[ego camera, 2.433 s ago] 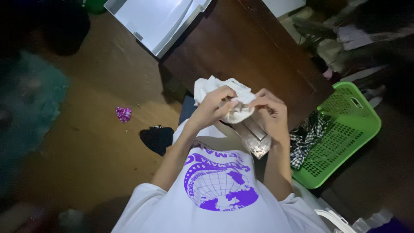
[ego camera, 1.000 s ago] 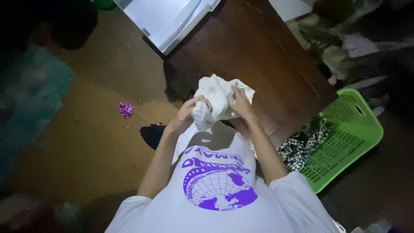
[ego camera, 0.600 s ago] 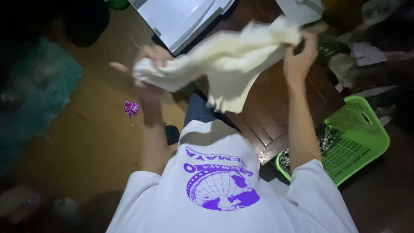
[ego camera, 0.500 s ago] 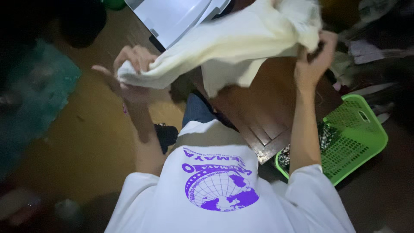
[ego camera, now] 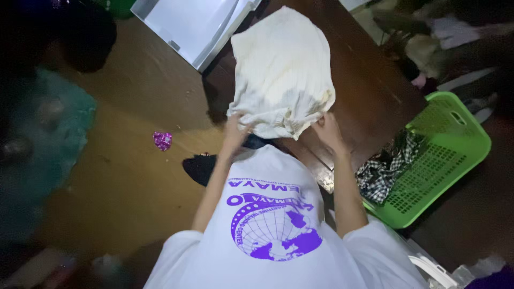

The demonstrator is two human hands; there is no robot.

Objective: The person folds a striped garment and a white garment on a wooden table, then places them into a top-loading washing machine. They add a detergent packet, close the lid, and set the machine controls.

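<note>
Head view: cream ribbed cloth garment [ego camera: 281, 72] lies spread on dark brown wooden counter [ego camera: 375, 101]. Left hand [ego camera: 236, 127] fingers pinch its near-left hem; right hand [ego camera: 327, 131] fingers grip the near-right hem. Green plastic laundry basket [ego camera: 450, 144] just right of counter holds black-and-white checked fabric [ego camera: 383, 171]. Purple wrapper [ego camera: 162, 140] on floor.

Head view, steeply down, close above table [ego camera: 375, 91]

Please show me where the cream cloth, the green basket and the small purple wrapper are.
cream cloth [ego camera: 281, 69], head view, middle of the fabric.
green basket [ego camera: 471, 139], head view, right rim.
purple wrapper [ego camera: 162, 141], head view, its centre on the floor.
</note>
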